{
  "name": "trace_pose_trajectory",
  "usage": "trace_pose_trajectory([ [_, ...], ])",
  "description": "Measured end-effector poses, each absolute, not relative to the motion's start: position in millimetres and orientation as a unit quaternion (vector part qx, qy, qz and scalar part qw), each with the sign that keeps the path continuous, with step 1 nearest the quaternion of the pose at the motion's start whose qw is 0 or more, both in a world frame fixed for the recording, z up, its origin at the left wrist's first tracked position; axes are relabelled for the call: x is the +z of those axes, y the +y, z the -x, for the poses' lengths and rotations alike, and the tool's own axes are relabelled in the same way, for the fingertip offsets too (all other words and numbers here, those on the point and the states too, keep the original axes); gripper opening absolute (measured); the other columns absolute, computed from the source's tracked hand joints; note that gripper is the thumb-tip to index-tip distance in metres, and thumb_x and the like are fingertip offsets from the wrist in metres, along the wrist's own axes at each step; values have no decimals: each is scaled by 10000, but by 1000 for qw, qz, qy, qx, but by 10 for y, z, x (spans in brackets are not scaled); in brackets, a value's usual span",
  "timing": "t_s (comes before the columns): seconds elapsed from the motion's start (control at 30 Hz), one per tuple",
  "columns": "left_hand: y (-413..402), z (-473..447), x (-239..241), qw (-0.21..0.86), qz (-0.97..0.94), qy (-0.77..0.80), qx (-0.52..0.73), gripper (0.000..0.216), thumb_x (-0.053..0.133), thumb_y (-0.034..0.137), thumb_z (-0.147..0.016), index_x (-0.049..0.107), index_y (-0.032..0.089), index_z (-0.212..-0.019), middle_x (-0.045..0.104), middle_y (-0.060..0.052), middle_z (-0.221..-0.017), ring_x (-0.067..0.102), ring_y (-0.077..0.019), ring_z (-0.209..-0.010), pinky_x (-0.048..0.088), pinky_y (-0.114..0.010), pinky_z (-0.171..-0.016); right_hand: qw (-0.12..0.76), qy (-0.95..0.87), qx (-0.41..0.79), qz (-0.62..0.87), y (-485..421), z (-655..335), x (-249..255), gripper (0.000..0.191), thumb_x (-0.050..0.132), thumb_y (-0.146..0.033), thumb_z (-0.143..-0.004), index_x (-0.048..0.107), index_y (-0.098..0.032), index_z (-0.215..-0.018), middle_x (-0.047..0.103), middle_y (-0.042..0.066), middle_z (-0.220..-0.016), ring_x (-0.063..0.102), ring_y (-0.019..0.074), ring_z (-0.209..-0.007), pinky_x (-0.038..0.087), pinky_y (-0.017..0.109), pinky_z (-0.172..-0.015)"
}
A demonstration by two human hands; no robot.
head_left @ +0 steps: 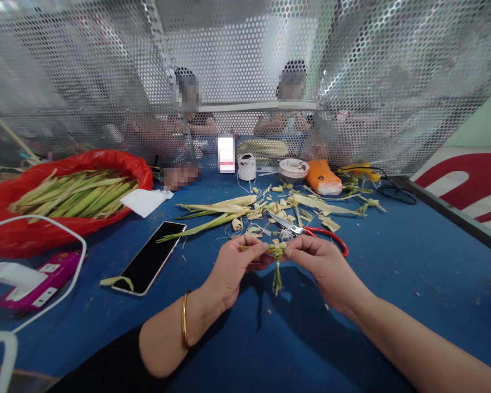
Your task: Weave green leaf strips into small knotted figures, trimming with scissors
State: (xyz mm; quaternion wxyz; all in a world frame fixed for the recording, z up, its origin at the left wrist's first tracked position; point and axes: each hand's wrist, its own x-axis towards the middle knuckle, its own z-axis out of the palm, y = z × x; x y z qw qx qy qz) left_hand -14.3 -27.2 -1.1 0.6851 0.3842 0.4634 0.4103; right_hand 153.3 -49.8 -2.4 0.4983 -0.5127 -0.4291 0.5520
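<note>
Between my two hands hangs a small woven leaf figure point(277, 252), green and pale yellow, with a tied tail of strips pointing down. My left hand point(240, 262) pinches its left side between thumb and fingers. On the other side, my right hand point(318, 267) pinches the right edge the same way. Just behind the hands lie red-handled scissors point(325, 233), blades half over a heap of cut leaf scraps point(270, 210). Long leaf strips point(213, 218) stretch leftward from that heap.
A red plastic bag point(8, 243) of leaves stands left, near a black phone point(149, 262) and a purple power strip point(45, 281). Behind the scraps are a thread spool point(246, 168), a tape roll point(293, 169) and an orange packet point(324, 177). Two people sit beyond a perforated metal screen point(245, 49).
</note>
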Motion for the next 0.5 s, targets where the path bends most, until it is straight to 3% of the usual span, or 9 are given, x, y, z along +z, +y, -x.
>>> trace_pose_trajectory([
  [0.17, -306, 136, -35, 718, -383, 454, 362, 370, 832, 265, -599, 666, 129, -901, 715, -77, -820, 677, -164, -722, 503, -256, -665, 494, -477, 521, 508, -513, -1505, -67, 173, 709, -337, -702, 652, -181, -651, 676, 29, -749, 603, 175, -754, 454, 313, -744],
  [0.3, -316, 113, -37, 714, -374, 457, 376, 348, 846, 227, -567, 664, 122, -844, 716, -72, -800, 671, -149, -697, 497, -250, -676, 478, -533, 468, 518, -528, -1505, -75, 145, 684, -310, -721, 647, -190, -648, 654, 23, -746, 601, 173, -751, 467, 311, -735],
  [0.5, -315, 104, -26, 698, -385, 466, 385, 331, 859, 204, -537, 675, 125, -800, 703, -48, -731, 656, -139, -648, 510, -271, -707, 482, -560, 438, 512, -527, -1550, -63, 155, 682, -309, -751, 671, -199, -859, 666, 14, -768, 598, 164, -721, 475, 302, -690],
])
